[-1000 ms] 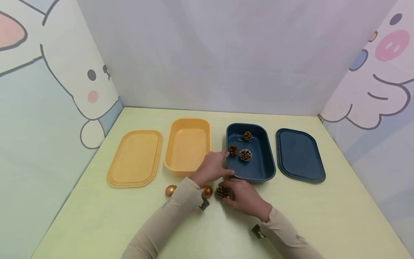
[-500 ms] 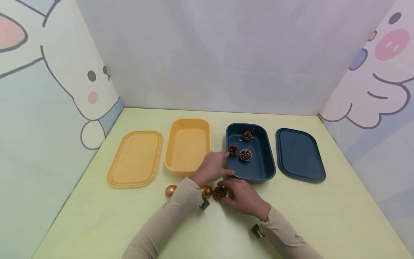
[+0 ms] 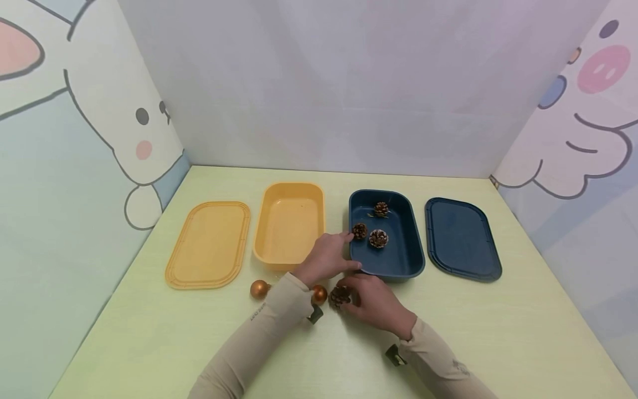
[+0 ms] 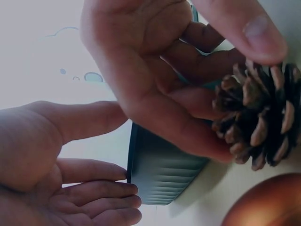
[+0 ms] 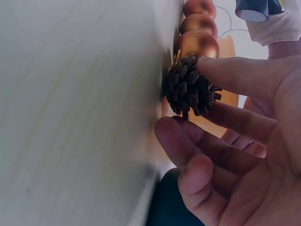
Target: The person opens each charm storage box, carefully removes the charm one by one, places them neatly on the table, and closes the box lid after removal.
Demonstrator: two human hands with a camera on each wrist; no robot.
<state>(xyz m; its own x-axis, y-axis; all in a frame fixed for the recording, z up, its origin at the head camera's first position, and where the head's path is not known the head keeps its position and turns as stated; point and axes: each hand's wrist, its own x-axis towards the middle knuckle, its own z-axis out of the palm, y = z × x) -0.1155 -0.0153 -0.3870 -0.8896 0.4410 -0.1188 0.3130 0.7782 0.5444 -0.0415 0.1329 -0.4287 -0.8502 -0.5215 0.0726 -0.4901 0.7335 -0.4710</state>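
Note:
My right hand (image 3: 376,305) pinches a brown pine cone (image 3: 339,298) on the table, just in front of the navy box (image 3: 406,270). Thumb and fingers touch opposite sides of this pine cone (image 4: 263,115) in the left wrist view. My left hand (image 3: 325,256) lies at the navy box's left wall, its extended fingers and thumb touching the edge; the left wrist view has these fingers straight. Inside the box are three pine cones, the nearest a white-tipped pine cone (image 3: 378,239). Copper Christmas balls (image 5: 198,43) line up beyond the held cone in the right wrist view.
Left of the navy box stands a yellow box (image 3: 289,221), and a yellow lid (image 3: 208,244) lies beside it. A navy lid (image 3: 462,238) is at the right. One copper ball (image 3: 259,289) sits left of my left sleeve (image 3: 266,327), which partly hides the row.
The pine cone has shifted slightly left with my right fingers. The leftmost copper ball has rolled a little left and away from me. My left hand stays put.

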